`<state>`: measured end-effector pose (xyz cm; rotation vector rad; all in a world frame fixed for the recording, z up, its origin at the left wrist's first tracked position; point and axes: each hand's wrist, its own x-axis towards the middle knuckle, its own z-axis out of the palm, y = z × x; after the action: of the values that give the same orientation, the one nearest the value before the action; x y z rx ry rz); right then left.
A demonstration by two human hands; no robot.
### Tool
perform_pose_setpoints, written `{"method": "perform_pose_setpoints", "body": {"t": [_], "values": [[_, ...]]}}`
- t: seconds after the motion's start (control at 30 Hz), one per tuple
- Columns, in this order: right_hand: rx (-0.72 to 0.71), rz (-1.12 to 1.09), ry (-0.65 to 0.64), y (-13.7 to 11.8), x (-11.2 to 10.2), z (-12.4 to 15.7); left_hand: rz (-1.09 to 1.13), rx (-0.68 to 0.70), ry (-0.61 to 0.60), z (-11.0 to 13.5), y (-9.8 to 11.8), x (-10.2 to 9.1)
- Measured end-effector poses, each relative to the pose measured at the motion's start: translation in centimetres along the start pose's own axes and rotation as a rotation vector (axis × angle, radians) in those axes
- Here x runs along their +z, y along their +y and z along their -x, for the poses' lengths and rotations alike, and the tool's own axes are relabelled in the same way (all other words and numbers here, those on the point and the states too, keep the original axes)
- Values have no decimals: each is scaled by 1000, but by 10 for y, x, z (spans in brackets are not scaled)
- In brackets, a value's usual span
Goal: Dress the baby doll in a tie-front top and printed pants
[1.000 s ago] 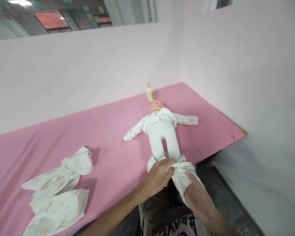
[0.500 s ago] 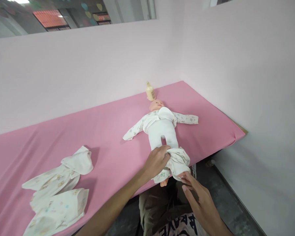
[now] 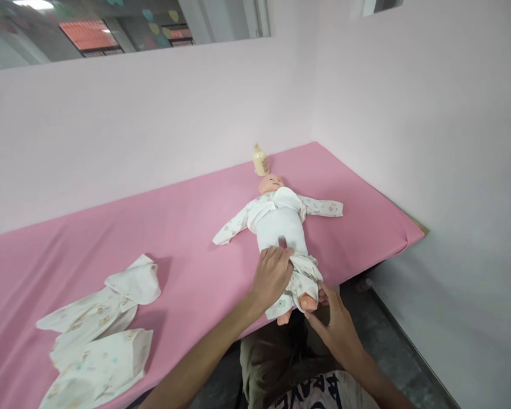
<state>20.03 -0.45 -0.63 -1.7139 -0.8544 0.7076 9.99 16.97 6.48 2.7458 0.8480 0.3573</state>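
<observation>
"Where was the doll (image 3: pixel 282 224)?"

"On its back on the pink worktop (image 3: pixel 187 227), head away from the person, feet at the near edge. It wore a white patterned top (image 3: pixel 323 207), sleeves spread out to both sides."

"And the trousers (image 3: pixel 305 277)?"

"Bunched around its lower legs. One foot (image 3: pixel 308 303) showed at a cuff on the right of the view; the other foot (image 3: pixel 283 318) poked out lower down, to the left of it."

"What did the hands have hold of?"

"The left hand (image 3: pixel 273 275) was closed, pinching the gathered upper part of the trousers between the doll's legs."

"The right hand (image 3: pixel 338 329) too?"

"That one was half open, fingers by the cuff and thumb just below the foot. I couldn't tell whether it gripped the cloth."

"Anything else lying about?"

"A pale yellow bottle (image 3: pixel 261 162) stood just beyond the doll's head, and more white patterned clothes (image 3: pixel 102 358) lay well apart, on the left of the worktop."
</observation>
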Motion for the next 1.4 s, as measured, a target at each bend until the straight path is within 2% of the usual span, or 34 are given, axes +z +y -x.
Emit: {"method": "perform_pose_setpoints", "body": {"t": [0.1, 0.23, 0.33, 0.47, 0.57, 0.7, 0.8, 0.87, 0.97, 1.07, 1.2, 1.3, 1.4], "values": [[-100, 88, -24, 11, -2, -15, 97, 1, -18, 8, -3, -4], [-361, 449, 12, 24, -12, -42, 184, 47, -58, 17, -10, -7], [-528, 659, 25, 23, -22, -67, 205, 89, -84, 20, -15, -6], [-631, 689, -150, 9, -33, -94, 232, 104, -104, 20, -17, -7], [-576, 559, -322, -3, -44, -102, 292, 49, -126, 26, -20, -13], [-332, 213, -557, -21, -73, -104, 432, -150, -173, 46, -35, -28], [-157, 43, -543, -32, -87, -113, 587, -278, -243, 58, -50, -38], [-112, 8, -510, -36, -84, -124, 677, -278, -292, 61, -58, -39], [-130, 36, -585, -37, -66, -140, 683, -217, -288, 58, -65, -32], [-173, 94, -691, -35, -50, -148, 539, -180, -244, 54, -65, -23], [-193, 131, -769, -31, -46, -149, 405, -153, -262, 50, -64, -18], [-211, 142, -732, -26, -45, -154, 429, -155, -280, 46, -67, -21], [-234, 112, -579, -19, -41, -166, 654, -205, -238, 40, -75, -25]]}}
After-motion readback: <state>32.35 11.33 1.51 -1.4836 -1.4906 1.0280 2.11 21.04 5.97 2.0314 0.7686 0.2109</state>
